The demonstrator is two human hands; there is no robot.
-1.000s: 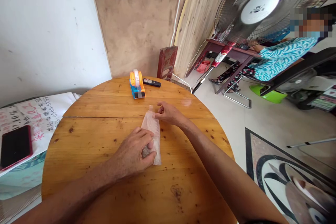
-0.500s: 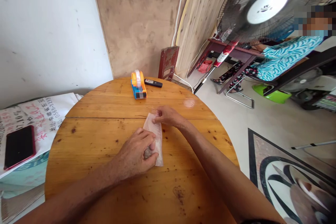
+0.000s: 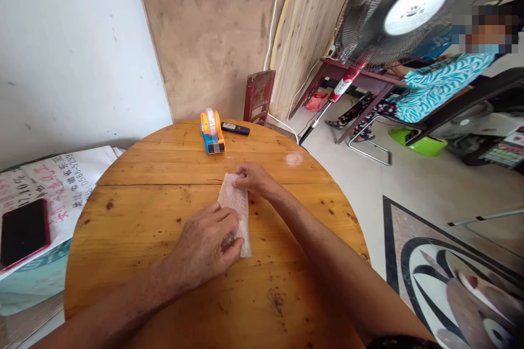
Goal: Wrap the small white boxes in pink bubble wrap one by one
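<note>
A narrow strip of whitish, translucent bubble wrap (image 3: pixel 234 195) lies lengthwise on the round wooden table (image 3: pixel 135 218). My left hand (image 3: pixel 213 234) is curled over its near half, thumb and fingers closed on it. Something greyish shows between that thumb and the fingers, too covered to make out. At the far right corner of the wrap, my right hand (image 3: pixel 254 179) pinches the edge between thumb and fingertips. Beyond both hands stands an orange and blue tape dispenser (image 3: pixel 213 133) with a roll of clear tape in it.
A black remote control (image 3: pixel 234 128) lies beside the dispenser. To the left, a phone (image 3: pixel 24 233) rests on printed sheets. A red-brown chair (image 3: pixel 260 95) stands behind the table. At right are a large fan (image 3: pixel 416 7) and a seated person (image 3: pixel 442 90) at a desk.
The view has turned slightly, so everything sits a little further left. My right fingertips have settled on the wrap's far corner. The left hand keeps its grip.
</note>
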